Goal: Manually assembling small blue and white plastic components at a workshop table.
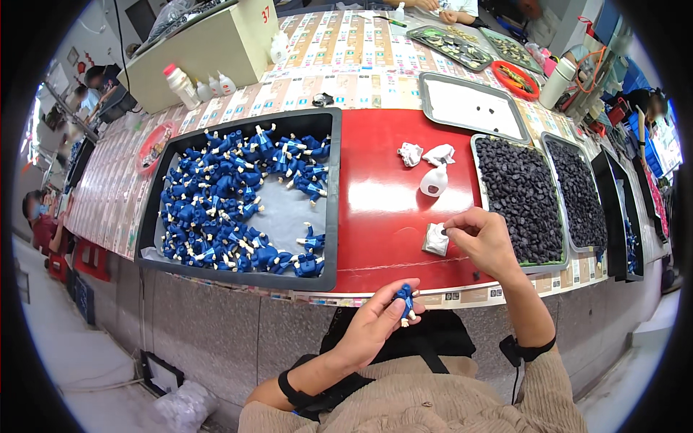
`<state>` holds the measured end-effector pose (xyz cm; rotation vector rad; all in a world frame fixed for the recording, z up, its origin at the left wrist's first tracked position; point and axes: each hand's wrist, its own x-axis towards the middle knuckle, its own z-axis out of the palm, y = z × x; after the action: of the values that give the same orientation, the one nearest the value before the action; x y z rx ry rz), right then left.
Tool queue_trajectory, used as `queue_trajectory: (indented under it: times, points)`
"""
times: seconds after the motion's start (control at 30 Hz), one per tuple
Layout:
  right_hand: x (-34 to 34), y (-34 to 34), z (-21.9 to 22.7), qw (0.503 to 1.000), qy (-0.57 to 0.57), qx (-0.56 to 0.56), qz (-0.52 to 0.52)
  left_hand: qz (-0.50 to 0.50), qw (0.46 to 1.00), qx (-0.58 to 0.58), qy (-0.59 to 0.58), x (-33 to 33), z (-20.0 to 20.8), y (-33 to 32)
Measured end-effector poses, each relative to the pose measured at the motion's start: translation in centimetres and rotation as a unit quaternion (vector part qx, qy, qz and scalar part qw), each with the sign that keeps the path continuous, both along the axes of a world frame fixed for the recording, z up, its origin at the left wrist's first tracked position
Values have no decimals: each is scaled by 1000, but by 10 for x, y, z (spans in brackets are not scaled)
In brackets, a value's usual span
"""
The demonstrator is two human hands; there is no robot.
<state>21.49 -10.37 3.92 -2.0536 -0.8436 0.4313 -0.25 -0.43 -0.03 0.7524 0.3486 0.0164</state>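
My left hand (369, 322) is closed around a small blue toy figure (405, 297) with pale ends, in front of the table edge. Over the red mat (379, 238), my right hand (488, 244) pinches a tiny dark piece (445, 232). Its fingertips are at a small block with a white, wet-looking top (434, 241); I cannot tell whether the piece touches it. Behind the block is a white squeeze bottle (434, 182), with two crumpled white tissues (439, 154) beyond it. A small dark bit (476, 276) lies near the mat's front edge.
Left of the mat, a black tray (330, 216) holds many blue figures. Two trays of dark pieces (520, 195) stand on the right; a white-lined tray (469, 101) lies behind them. Bottles (180, 86) stand by a cream box (238, 50). Another person's hands (449, 14) are across the table.
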Motion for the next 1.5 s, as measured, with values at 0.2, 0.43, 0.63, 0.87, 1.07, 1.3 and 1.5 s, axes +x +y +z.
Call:
queue_trajectory:
  times: [0.2, 0.43, 0.63, 0.87, 1.07, 1.3, 1.5]
  points:
    - [4, -1, 3, 998, 55, -15, -5, -5, 1000, 12, -2, -3, -3, 1]
    - [8, -8, -3, 987, 158, 17, -28, -2, 1000, 14, -5, -3, -5, 1]
    - [4, -11, -7, 987, 151, 33, -34, 3, 1000, 17, -3, -3, -4, 0]
    - [-11, -22, -4, 980, 190, 42, -47, 23, 997, 66, -20, -1, -9, 1]
    - [-48, -29, -5, 894, 409, 177, 49, 70, 987, 131, -53, 4, -11, 1]
    - [-70, -30, -7, 855, 489, 162, 54, 82, 980, 172, -56, 7, -5, 0]
    - [-70, -32, -16, 851, 496, 162, 58, 59, 978, 190, -59, 7, -9, 1]
